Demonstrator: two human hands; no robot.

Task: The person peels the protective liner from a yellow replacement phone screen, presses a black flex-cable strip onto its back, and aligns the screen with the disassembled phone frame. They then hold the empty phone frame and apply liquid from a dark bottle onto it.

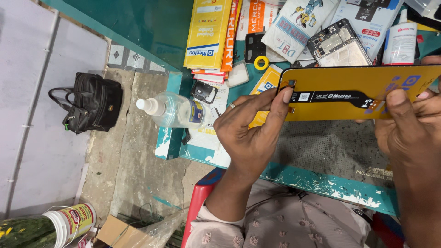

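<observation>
I hold a yellow phone display panel (353,92) between both hands, flat and level above the worn grey work mat (335,147). My left hand (250,133) pinches its near end, fingers closed tight, with the thumb tip pressed on the black flex cable (330,97) just beside the small connector at the panel's corner. My right hand (409,124) grips the other end, thumb on top of the panel, fingers curled underneath it; the far edge of that hand runs out of view.

Below the panel the mat lies open, reaching to the chipped teal table edge (321,183) close to my body. Past my left hand the table ends, and bare concrete floor (133,160) drops away beyond it, where a black bag (92,103) sits against the wall.

Beyond the panel the bench is crowded: an opened phone frame (339,43) with its insides showing, a small roll of yellow tape (261,62), stacked yellow and orange packets (209,32), and a white squeeze bottle (400,41) standing near my right hand. A clear spray bottle (172,111) lies on its side at the table's left edge, nozzle pointing outward over the floor; it looks nearly empty. Down on the floor stands a white plastic jar (69,225) with a yellow label; I cannot tell its contents.
</observation>
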